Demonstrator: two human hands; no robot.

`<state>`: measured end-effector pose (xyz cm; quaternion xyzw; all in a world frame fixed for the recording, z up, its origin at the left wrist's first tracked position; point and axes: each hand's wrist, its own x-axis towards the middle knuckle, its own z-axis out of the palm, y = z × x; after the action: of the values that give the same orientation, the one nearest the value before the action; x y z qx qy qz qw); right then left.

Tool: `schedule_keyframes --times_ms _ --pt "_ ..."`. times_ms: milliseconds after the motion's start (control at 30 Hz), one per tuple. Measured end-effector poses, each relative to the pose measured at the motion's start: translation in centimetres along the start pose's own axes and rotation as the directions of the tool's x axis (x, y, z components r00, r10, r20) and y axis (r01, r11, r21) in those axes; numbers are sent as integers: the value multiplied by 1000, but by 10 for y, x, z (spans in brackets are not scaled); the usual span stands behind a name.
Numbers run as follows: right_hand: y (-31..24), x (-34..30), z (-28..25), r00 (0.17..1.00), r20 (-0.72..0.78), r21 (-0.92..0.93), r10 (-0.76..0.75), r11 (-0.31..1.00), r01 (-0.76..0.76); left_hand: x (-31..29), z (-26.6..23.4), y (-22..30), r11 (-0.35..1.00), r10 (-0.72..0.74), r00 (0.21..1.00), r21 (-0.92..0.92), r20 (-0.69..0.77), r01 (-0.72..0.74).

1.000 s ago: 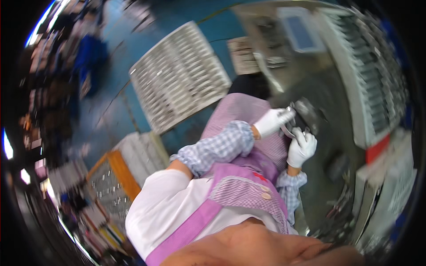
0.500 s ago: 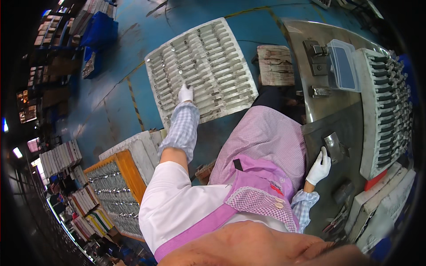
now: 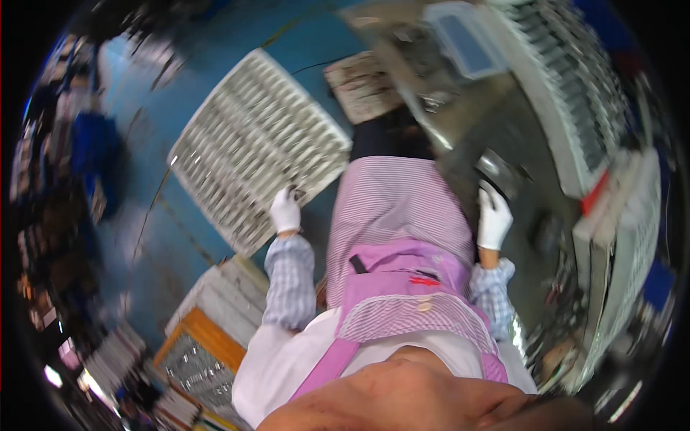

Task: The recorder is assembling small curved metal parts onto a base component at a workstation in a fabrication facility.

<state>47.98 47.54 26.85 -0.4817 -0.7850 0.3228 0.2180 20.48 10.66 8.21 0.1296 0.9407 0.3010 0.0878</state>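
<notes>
My left hand (image 3: 286, 210), in a white glove, is over the near right edge of a large white tray (image 3: 253, 248). Its fingers are closed around a small dark, metallic-looking piece (image 3: 295, 191), too blurred to name. Rows of slim light-coloured metal parts (image 3: 248, 136) fill the tray. On the dark bench top (image 3: 460, 158), my gloved right hand (image 3: 494, 224) lies with its fingers stretched out, tips against the near edge of a shiny metal block (image 3: 497, 169). I see nothing held in that hand.
A wooden stool (image 3: 363, 86) stands beyond my knees. On the bench are a clear plastic box (image 3: 466, 39) and a white tray (image 3: 535, 93) of dark-handled metal parts. White slabs (image 3: 629, 201) stand at right. At lower left is an orange-edged rack (image 3: 215, 337).
My left hand has drawn back from the tray's middle toward me, with a small piece at its fingertips. My view has turned, so the scene is shifted and blurred. My right hand stays by the metal block.
</notes>
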Motion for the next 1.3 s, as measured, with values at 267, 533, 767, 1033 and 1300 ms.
schedule_keyframes --times_ms 267,533,767,1033,1300 --pt "-26 -24 2 913 401 212 -82 977 -5 -56 2 294 463 218 723 -721 656 515" --pt "23 41 -56 895 -305 -159 -327 944 291 -44 73 384 728 492 817 -656 300 -198" --pt "49 45 -70 958 -199 642 206 766 -31 -53 97 409 836 388 859 -520 333 -176" --pt "88 41 -54 934 -346 259 -93 947 190 -46 102 414 857 385 777 -504 498 -102" --pt "94 34 -59 965 -239 200 -108 967 157 -59 111 414 925 266 896 -355 357 -133"
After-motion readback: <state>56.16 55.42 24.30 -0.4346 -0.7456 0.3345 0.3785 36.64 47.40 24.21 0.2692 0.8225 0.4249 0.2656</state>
